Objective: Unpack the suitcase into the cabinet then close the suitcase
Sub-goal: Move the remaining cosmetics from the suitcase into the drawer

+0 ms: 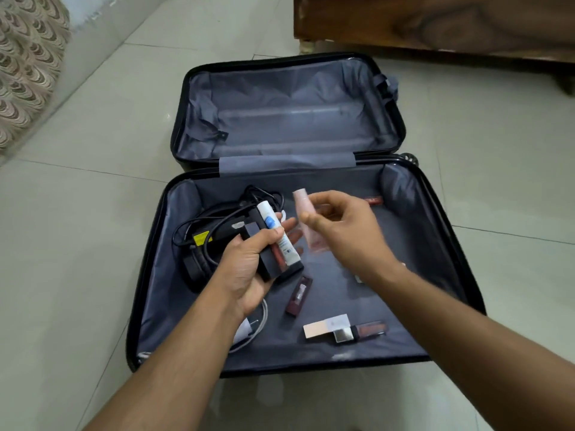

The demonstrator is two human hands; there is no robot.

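Observation:
A black suitcase [155, 250] lies open on the tiled floor, grey lining showing in both halves. Over the near half, my left hand [249, 272] is shut on a white tube [277, 234] and dark slim boxes [267, 262] bundled together. My right hand [339, 231] pinches a pink tube [306, 219] right beside them. Loose in the near half lie a black cable bundle with charger [205, 231], a maroon lipstick box [298, 295], a beige-and-white box [326, 325], a lip gloss with a silver cap [362, 331] and a white cable [255, 334]. The far half holds nothing.
A dark wooden cabinet base [435, 23] stands at the top right, just behind the suitcase. A patterned fabric [28, 66] hangs at the far left. A small red item [375, 200] lies near the far right corner of the near half. Pale floor tiles surround the case.

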